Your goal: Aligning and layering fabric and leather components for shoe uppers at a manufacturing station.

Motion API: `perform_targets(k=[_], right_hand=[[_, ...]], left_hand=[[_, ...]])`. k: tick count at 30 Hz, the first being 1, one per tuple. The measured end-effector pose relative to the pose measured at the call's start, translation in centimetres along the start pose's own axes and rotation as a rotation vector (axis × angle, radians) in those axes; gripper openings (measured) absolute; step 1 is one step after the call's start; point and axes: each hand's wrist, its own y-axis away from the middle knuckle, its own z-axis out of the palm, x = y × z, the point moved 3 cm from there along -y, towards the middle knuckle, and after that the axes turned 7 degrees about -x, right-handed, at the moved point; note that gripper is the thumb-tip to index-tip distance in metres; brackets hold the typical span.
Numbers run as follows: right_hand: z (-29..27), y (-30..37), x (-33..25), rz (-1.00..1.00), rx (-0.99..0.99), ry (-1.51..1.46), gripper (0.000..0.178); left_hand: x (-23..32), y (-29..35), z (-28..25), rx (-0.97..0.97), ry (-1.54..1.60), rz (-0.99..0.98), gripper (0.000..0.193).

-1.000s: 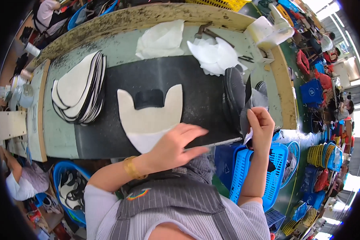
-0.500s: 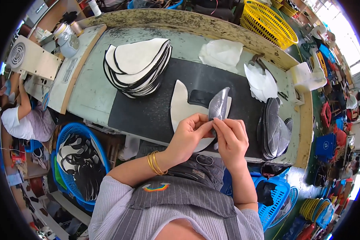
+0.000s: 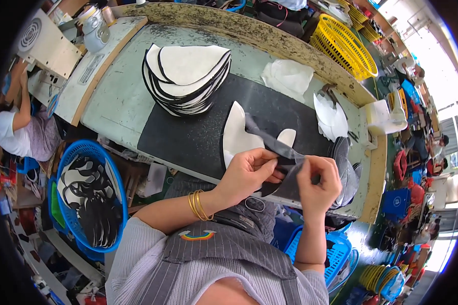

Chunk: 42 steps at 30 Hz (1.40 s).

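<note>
A dark grey, curved flat piece (image 3: pixel 280 147) is held up between my hands above the bench, bent and partly blurred. My left hand (image 3: pixel 249 175), with gold bangles at the wrist, is closed in a pinch at its lower edge. The fingers of my right hand (image 3: pixel 318 183) pinch its right end, where a thin, somewhat see-through layer shows. Just beyond, a white curved cut piece (image 3: pixel 234 129) with a dark edge lies on the black mat (image 3: pixel 188 134), partly covered by the grey piece and my left hand.
A stack of white, black-edged pieces (image 3: pixel 188 76) stands at the far left of the mat. Translucent sheets (image 3: pixel 288 77) and a pile of thin white pieces (image 3: pixel 331 117) lie to the right, beside stacked grey pieces (image 3: pixel 345 173). A filled blue basket (image 3: pixel 124 190) stands left, a raised wooden edge (image 3: pixel 229 21) behind.
My right hand has moved right, away from my left. The grey piece, upright and glossy before, is now tilted and stretched between the hands. The view has shifted slightly.
</note>
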Motion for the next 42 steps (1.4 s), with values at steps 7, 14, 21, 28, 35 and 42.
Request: perform_targets(k=[7,14,21,28,35,42], right_hand=[[0.4,0.4,1.3,0.294,-0.180,-0.537,0.008],[1.5,1.8,1.6,0.328,0.014,-0.161,0.009],[1.8,7.7,3.3,0.030,0.057,0.038,0.015],[-10.1,27.8,17.3,1.049,-0.872,0.859,0.033],[-1.1,13.4,3.7,0.803,-0.229,-1.703,0.048],[1.9,7.3,3.5,0.927,-0.201,-1.836,0.055]], left_hand=[[1.6,0.1,0.8,0.017,0.022,0.059,0.017],[-0.5,1.5,1.3,0.188,-0.418,0.262,0.015],[-1.3,0.9,0.0,0.222,-0.372,0.034,0.025],[3.6,-1.3,-1.0,-0.064,-0.830,0.065,0.020],[2.6,3.2,7.8,-0.639,-1.667,0.702,0.023],[4.1,7.3,-1.6,-0.178,-1.042,0.153,0.028]])
